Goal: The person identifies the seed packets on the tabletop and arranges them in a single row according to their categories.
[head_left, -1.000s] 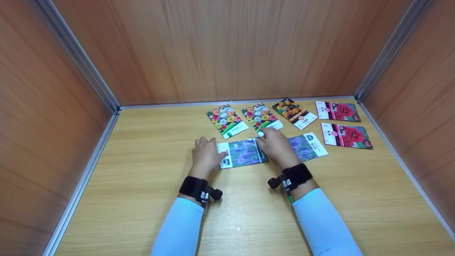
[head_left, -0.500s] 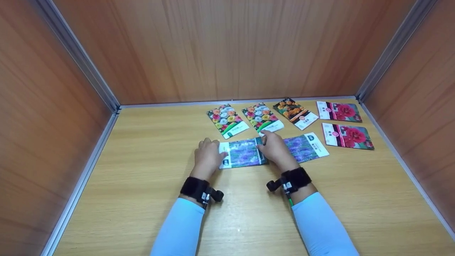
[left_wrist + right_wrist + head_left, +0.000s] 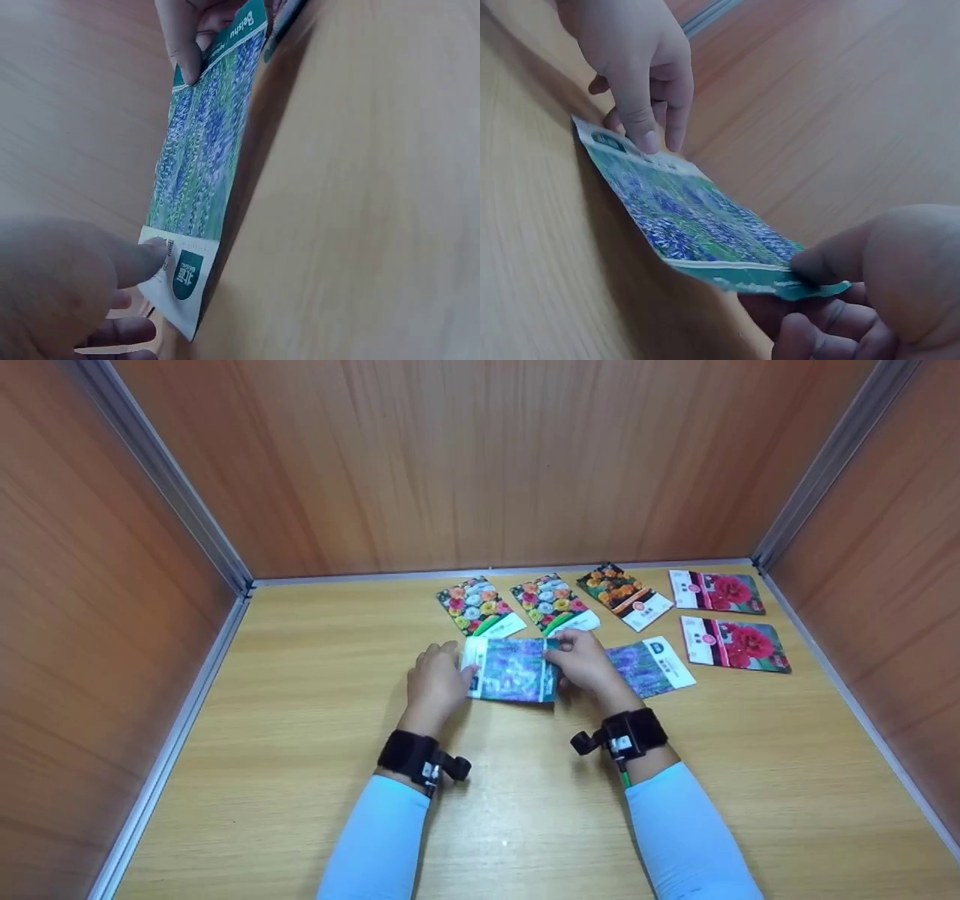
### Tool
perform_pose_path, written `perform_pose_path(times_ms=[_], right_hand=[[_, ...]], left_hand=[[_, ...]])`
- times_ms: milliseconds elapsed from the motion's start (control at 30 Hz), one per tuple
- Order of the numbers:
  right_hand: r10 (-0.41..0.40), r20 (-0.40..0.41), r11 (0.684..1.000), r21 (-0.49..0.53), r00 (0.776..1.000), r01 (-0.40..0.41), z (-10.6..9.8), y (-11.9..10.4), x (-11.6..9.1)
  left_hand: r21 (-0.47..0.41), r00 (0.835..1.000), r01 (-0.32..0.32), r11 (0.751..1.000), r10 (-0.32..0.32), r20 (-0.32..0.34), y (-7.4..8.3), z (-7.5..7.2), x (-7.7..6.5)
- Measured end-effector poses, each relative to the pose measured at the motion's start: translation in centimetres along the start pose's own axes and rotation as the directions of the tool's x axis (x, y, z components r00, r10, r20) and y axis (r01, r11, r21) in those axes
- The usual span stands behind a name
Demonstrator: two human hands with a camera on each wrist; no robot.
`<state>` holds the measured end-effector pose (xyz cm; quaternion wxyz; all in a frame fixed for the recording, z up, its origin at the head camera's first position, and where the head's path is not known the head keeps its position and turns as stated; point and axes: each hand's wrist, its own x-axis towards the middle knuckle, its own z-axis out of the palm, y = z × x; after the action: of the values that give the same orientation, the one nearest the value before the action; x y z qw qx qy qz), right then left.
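Observation:
Both hands hold a flat packet with a purple-flower picture [image 3: 514, 671], likely a seed packet, just above the table. My left hand [image 3: 436, 684] pinches its white end, the thumb [image 3: 139, 259] on the printed face and fingers partly behind. At the opposite, green end, my right hand [image 3: 591, 664] grips the edge between thumb [image 3: 832, 255] and curled fingers. In the left wrist view the packet [image 3: 199, 150] is tilted, with its shadow on the wood. A second purple-flower packet [image 3: 649, 667] lies on the table beside the right hand, partly covered by it.
Behind the hands lie two multicoloured-flower packets [image 3: 474, 604] and an orange-flower packet [image 3: 619, 594]. Two red-flower packets [image 3: 716, 591] lie at the right. Wood-grain panels [image 3: 480, 465] with metal edging enclose the table [image 3: 315, 675] at the back and sides.
The held packet has risen off the table and moved slightly away from me, overlapping the multicoloured packets' lower ends in view. The right hand has moved a little up and right.

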<state>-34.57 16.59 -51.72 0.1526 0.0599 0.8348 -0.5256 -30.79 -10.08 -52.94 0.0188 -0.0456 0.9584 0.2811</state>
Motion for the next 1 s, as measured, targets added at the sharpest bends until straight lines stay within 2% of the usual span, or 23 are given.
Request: perform_pose_path(times_ms=[67, 133, 200, 267, 333, 433, 500, 533, 600, 700, 767, 867, 1000], right_hand=[[-0.005, -0.023, 0.994, 0.106, 1.000, 0.007, -0.1, -0.1, 0.0], [-0.018, -0.037, 0.974, 0.224, 0.999, 0.026, -0.1, -0.1, -0.1], [-0.039, -0.039, 0.940, 0.338, 0.998, 0.050, 0.0, -0.1, 0.0], [-0.065, -0.045, 0.901, 0.427, 0.997, 0.078, 0.1, -0.1, -0.1], [-0.091, -0.055, 0.864, 0.491, 0.994, 0.106, 0.2, -0.2, -0.1], [-0.116, -0.079, 0.824, 0.549, 0.990, 0.140, 0.5, -0.5, -0.4], [-0.137, -0.088, 0.798, 0.580, 0.987, 0.163, 0.8, -0.8, -0.6], [-0.146, -0.091, 0.787, 0.593, 0.985, 0.171, 1.0, -0.9, -0.8], [-0.163, -0.097, 0.757, 0.626, 0.982, 0.188, 1.2, -1.0, -0.9], [-0.178, -0.110, 0.714, 0.669, 0.978, 0.206, 1.6, -1.3, -1.2], [-0.182, -0.118, 0.699, 0.683, 0.976, 0.213, 1.9, -1.4, -1.4], [-0.190, -0.112, 0.693, 0.688, 0.975, 0.215, 2.2, -1.6, -1.7], [-0.207, -0.090, 0.718, 0.663, 0.974, 0.214, 2.6, -1.9, -2.1]], left_hand=[[-0.030, 0.998, 0.006, 1.000, -0.007, -0.056, 0.1, -0.3, 0.0], [-0.075, 0.993, 0.009, 0.997, -0.017, -0.114, 0.3, -0.6, 0.0], [-0.133, 0.987, 0.006, 0.991, -0.027, -0.157, 0.5, -0.7, 0.0], [-0.216, 0.984, 0.001, 0.976, -0.039, -0.173, 0.9, -0.8, -0.1], [-0.346, 0.987, -0.003, 0.938, -0.053, -0.151, 1.2, -0.8, -0.2], [-0.546, 0.992, 0.009, 0.838, -0.078, -0.104, 1.6, -0.9, -0.3], [-0.633, 0.994, 0.006, 0.774, -0.076, -0.083, 1.9, -1.1, -0.4], [-0.657, 0.995, 0.004, 0.754, -0.071, -0.076, 2.0, -1.1, -0.5], [-0.663, 0.996, -0.016, 0.748, -0.048, -0.078, 2.2, -1.1, -0.7], [-0.651, 0.997, -0.055, 0.757, 0.007, -0.077, 2.6, -1.1, -0.9], [-0.661, 0.997, -0.072, 0.747, 0.032, -0.071, 2.9, -1.1, -1.0], [-0.709, 0.997, -0.072, 0.702, 0.045, -0.057, 3.1, -1.1, -1.1], [-0.788, 0.998, -0.059, 0.613, 0.014, -0.063, 3.3, -1.5, -1.2]])
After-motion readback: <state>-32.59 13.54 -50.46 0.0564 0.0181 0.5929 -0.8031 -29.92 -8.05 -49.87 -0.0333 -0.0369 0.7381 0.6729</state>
